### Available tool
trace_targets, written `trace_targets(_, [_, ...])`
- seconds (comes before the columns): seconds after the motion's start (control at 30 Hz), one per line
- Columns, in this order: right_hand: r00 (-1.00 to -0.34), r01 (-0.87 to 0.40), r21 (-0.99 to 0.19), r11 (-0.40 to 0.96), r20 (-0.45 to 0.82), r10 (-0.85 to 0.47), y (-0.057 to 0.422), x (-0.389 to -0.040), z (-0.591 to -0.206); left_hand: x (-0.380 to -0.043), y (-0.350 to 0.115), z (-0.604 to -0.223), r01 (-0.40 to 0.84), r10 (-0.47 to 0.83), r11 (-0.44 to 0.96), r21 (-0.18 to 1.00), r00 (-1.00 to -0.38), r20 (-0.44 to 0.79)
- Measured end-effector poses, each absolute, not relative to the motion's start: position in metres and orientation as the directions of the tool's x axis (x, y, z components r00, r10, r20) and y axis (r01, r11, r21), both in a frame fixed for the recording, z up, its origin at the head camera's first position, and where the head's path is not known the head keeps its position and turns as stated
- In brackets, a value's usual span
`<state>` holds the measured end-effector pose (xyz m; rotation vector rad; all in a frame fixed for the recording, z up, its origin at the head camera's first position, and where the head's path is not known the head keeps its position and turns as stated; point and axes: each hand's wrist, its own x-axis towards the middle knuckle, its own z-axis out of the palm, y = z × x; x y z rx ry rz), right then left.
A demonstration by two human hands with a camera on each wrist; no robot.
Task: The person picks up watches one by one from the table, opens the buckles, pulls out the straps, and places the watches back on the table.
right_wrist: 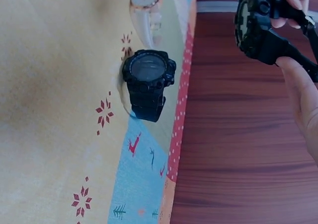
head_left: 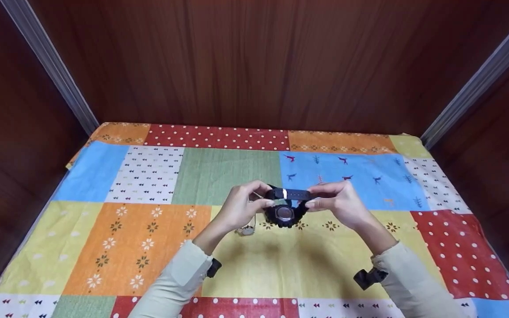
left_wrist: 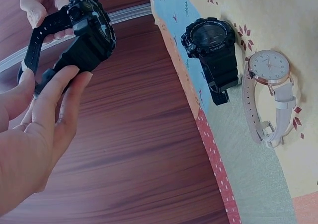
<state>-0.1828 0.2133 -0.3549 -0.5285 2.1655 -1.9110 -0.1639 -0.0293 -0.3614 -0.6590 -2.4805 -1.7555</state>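
Both hands hold a black digital-style sports wristwatch (left_wrist: 92, 33) above the table. My left hand (head_left: 240, 206) pinches its strap between thumb and fingers on the left. On the other side my right hand (head_left: 340, 203) grips the strap with thumb and fingers. In the head view the perforated strap (head_left: 298, 194) spans between the hands; in both wrist views the dial is turned toward the cloth. Below lies a second black sports watch (right_wrist: 147, 67), dial up. Beside that one rests a pale-strapped watch (left_wrist: 269, 65) with a rose-gold case and white dial, partly hidden by my left hand in the head view.
A patchwork-patterned cloth (head_left: 148, 247) covers the table. Dark wood-grain panels (head_left: 254, 66) stand behind and at both sides, with a grey metal strip (head_left: 49, 62) along the left corner and another strip (head_left: 480, 75) along the right.
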Motion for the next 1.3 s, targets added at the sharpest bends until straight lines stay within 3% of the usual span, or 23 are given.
trace_targets(0.4, [-0.912,-0.125,-0.991,0.04,0.099,-0.398,0.213,-0.183,-0.356,-0.167,-0.03,-0.366,0.242,0.33,0.108,0.964,-0.924,0.195])
trace_targets(0.73, [-0.906,-0.129,-0.991,0.028,0.106,-0.409,0.215,-0.183,-0.359,-0.165,-0.032,-0.366,0.293,0.326,0.181,0.939,-0.918,0.224])
trace_targets(0.97, [-0.917,-0.168,-0.982,-0.086,0.187,-0.351,0.228,-0.185,-0.36,-0.165,-0.041,-0.366,0.111,0.296,-0.03,0.993,-0.948,0.115])
trace_targets(1.3, [-0.926,-0.128,-0.986,-0.104,0.157,-0.342,0.231,-0.185,-0.364,-0.168,-0.04,-0.372,0.125,0.293,-0.057,0.991,-0.946,0.136])
